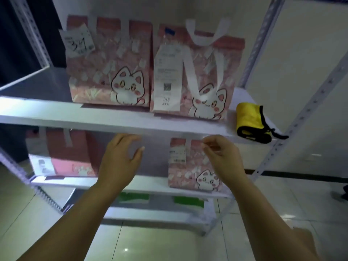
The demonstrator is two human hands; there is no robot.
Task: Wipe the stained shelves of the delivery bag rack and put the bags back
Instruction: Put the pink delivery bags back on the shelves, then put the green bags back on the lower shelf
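White rack (308, 102): upper shelf (94, 117) carries two cat bags (109, 68), contents hidden, and a yellow cloth (250, 119); lower shelf (146, 183) two more. Left hand (120, 161) and right hand (222, 157) hover, fingers loosely apart, empty.

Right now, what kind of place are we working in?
Probably a takeaway order pickup or storage room: a white metal rack holds pink cat-print bags with order receipts attached, and a yellow cloth lies on it. The floor is tiled.
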